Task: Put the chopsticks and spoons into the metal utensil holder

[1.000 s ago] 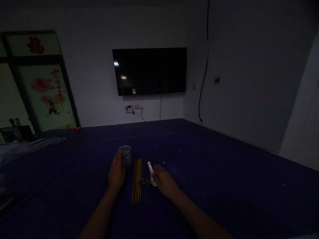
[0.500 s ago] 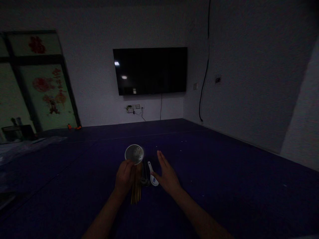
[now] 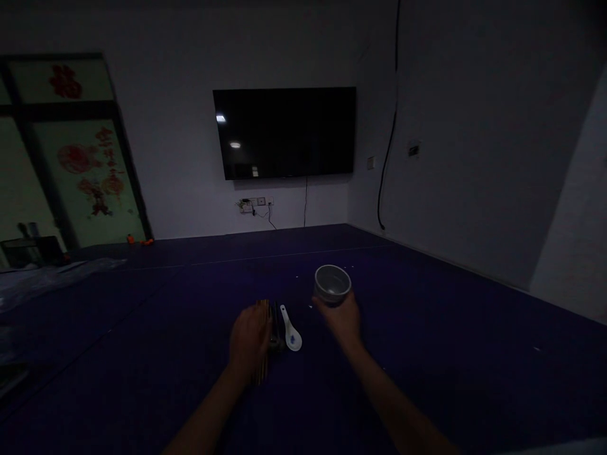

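Note:
A grey metal-looking bowl (image 3: pixel 332 282) is in my right hand (image 3: pixel 345 318), gripped at its near side with its mouth tilted towards me. My left hand (image 3: pixel 247 338) rests over a bundle of wooden chopsticks (image 3: pixel 262 374), fingers curled across them; their two ends show above and below the hand. Just right of the chopsticks lies a dark metal utensil (image 3: pixel 277 343), perhaps a ladle or spoons, partly covered by my left fingers. Beside it is a white ceramic soup spoon (image 3: pixel 289 328) with a blue pattern in its bowl.
A dark blue surface (image 3: pixel 427 354) spreads out to the walls, with a few small white specks. Crumpled clear plastic (image 3: pixel 71 272) lies at the far left near small orange objects (image 3: pixel 140 240). A television (image 3: pixel 287 133) hangs on the back wall above sockets and cables.
The bowl has passed from my left hand to my right hand and moved right. My left hand has come down onto the chopsticks. My right hand, open before, is now closed on the bowl.

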### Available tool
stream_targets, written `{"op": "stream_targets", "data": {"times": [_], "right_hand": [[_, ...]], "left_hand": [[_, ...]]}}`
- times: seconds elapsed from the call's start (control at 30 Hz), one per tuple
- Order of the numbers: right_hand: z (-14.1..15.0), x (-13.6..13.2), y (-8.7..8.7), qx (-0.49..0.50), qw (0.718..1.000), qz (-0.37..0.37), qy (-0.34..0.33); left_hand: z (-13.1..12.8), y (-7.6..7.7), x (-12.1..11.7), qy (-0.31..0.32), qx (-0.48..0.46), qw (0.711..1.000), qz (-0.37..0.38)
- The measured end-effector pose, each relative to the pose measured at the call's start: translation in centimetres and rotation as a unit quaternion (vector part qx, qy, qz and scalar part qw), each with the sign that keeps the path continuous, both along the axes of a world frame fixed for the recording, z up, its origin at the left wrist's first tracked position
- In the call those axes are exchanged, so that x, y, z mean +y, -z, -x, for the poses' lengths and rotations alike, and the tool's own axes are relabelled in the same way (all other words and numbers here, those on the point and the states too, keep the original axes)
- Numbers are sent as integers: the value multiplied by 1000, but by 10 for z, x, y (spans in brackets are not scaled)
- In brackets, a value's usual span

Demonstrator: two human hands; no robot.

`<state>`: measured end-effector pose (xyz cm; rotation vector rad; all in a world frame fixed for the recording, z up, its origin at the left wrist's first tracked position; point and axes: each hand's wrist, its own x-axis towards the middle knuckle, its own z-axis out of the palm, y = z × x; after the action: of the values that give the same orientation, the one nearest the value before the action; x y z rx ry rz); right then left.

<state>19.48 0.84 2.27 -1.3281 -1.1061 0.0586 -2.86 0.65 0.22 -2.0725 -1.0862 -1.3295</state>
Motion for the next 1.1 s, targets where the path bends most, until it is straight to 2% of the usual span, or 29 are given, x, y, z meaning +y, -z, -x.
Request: {"op": "stream_targets", "data": {"times": [0.07, 0.13, 0.2, 0.3, 0.47, 0.7, 1.1], "right_hand": [[-19, 7, 4, 12, 998, 61, 34], [-33, 14, 11, 12, 993, 104, 54], [-39, 20, 20, 9, 990, 128, 62], [-38, 25, 28, -10, 990, 131, 48], [-34, 27, 31, -37, 992, 120, 27], [-39, 33, 37, -46, 990, 135, 20], [-41, 39, 43, -29, 990, 137, -4]], "left_hand": [[8, -2, 5, -72, -31, 989, 127], [15, -2, 10, -130, -61, 961, 235], [20, -1, 14, -162, -71, 935, 308], [22, 3, 18, -174, -51, 911, 370], [19, 7, 20, -180, -7, 891, 416], [19, 7, 20, -175, 7, 880, 440], [20, 7, 20, -147, -2, 889, 433]]}}
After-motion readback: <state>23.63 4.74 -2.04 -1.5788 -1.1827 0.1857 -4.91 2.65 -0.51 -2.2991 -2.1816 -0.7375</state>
